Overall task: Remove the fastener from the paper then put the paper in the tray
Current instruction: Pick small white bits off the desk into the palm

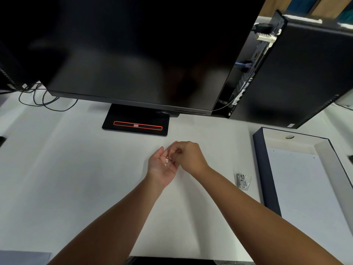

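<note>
My left hand (161,169) is turned palm up over the middle of the desk, cupping several tiny white bits (166,160). My right hand (191,156) curls over it from the right, fingertips pinched together at the left palm; whether they hold a bit is hidden. Beneath both hands a white sheet of paper (191,217) lies flat on the desk. No fastener shows on it. The dark blue tray (265,169) stands at the right with a white sheet (305,188) lying inside.
A small clear container (243,181) with metal pieces sits between the paper and the tray. A big black monitor (133,54) on a black base (135,124) fills the back, a black computer tower (305,73) stands back right, and cables (44,101) loop back left.
</note>
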The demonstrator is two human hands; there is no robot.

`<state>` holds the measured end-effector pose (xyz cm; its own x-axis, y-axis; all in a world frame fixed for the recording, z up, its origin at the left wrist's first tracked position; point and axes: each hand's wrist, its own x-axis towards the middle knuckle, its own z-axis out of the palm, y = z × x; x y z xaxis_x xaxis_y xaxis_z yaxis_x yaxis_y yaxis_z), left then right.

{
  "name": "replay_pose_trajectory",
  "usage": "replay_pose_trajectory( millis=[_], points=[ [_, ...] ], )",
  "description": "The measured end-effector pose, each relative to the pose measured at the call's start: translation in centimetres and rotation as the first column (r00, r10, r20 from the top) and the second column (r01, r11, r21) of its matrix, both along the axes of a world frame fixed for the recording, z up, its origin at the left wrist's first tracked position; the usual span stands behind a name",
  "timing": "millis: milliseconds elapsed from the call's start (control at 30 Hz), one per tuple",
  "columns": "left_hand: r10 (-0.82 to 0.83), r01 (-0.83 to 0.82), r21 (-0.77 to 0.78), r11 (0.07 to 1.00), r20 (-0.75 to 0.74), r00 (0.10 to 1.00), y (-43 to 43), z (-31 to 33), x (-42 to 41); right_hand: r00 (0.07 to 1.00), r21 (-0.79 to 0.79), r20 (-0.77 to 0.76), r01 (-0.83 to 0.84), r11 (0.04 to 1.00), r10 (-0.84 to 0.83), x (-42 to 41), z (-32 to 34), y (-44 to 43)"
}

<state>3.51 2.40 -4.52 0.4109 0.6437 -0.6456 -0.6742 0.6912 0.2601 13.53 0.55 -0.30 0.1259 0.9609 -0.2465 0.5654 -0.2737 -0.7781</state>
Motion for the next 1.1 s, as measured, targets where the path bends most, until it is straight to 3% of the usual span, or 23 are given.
replay_pose_trajectory(
  millis=[133,233,367,467,633,833,933,1100],
  points=[
    [0.007,-0.007,0.005,1.0,-0.013,1.0,0.0,0.2,0.1,0.999,0.068,-0.021,-0.024,0.997,0.026,0.7,0.3,-0.1],
    [0.029,-0.029,0.01,1.0,-0.002,1.0,0.1,0.2,-0.3,0.997,0.154,0.043,0.059,0.986,-0.067,2.8,0.1,0.1],
    [0.049,-0.049,0.007,0.999,-0.005,0.999,0.4,0.0,-1.3,0.973,0.064,0.156,0.165,0.984,-0.173,6.7,-2.2,-0.1],
    [0.059,-0.059,0.013,0.998,0.001,0.998,0.5,-0.2,-1.6,0.966,0.0,0.246,0.079,0.997,-0.076,7.7,-3.8,-0.7],
    [0.044,-0.044,0.035,0.998,0.01,0.999,0.6,-0.2,-1.6,0.947,0.038,0.309,-0.1,0.994,0.083,6.6,-4.7,0.2],
    [0.044,-0.044,0.05,0.998,0.01,0.999,0.7,0.1,-1.6,0.858,-0.043,0.441,-0.274,0.961,0.264,6.1,-4.8,-0.5],
    [0.047,-0.048,0.047,0.998,0.024,0.999,0.6,0.0,-1.7,0.803,-0.031,0.508,-0.343,0.939,0.311,5.8,-4.8,-2.0],
    [0.045,-0.046,0.043,0.998,0.03,0.999,0.5,0.1,-1.6,0.829,0.013,0.499,-0.297,0.955,0.252,6.2,-4.7,-2.2]
  ],
)
